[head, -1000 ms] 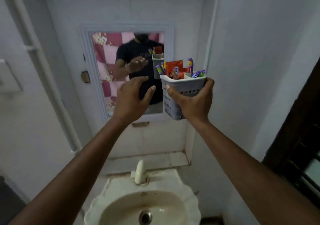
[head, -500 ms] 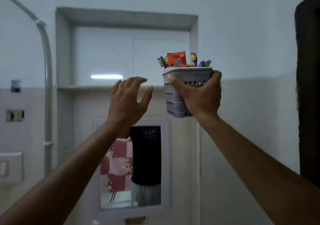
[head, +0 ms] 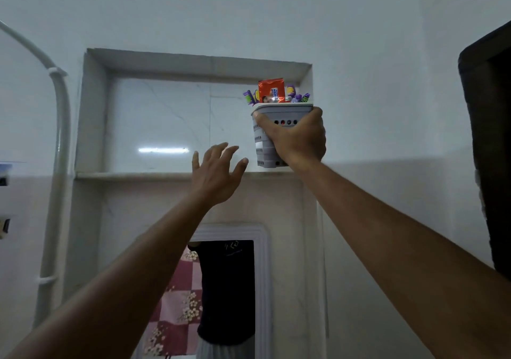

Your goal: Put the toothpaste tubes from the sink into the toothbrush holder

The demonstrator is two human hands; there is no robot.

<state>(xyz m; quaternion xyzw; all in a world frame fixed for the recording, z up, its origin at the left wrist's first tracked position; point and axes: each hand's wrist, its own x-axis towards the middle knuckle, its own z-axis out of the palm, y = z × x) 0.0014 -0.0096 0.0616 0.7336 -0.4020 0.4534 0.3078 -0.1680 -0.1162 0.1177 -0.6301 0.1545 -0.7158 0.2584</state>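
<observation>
My right hand (head: 297,140) grips a grey perforated toothbrush holder (head: 261,137) raised at the right end of a wall niche, its base about level with the shelf ledge. An orange-red toothpaste tube (head: 271,90) stands upright in it, with purple toothbrushes (head: 297,97) poking out on both sides. To the left and a little lower, my left hand (head: 215,174) hovers with fingers spread and nothing in it. The sink is out of view.
A recessed wall niche with a marble shelf ledge (head: 132,175) sits above a white-framed mirror (head: 261,275) that reflects a person in a dark shirt. A white pipe (head: 59,115) runs down the left wall. A dark door frame (head: 486,137) stands at the right.
The view has tilted upward, away from the sink. My right hand has carried the holder up to the niche's right end. My left hand has stayed open and dropped slightly lower than the holder.
</observation>
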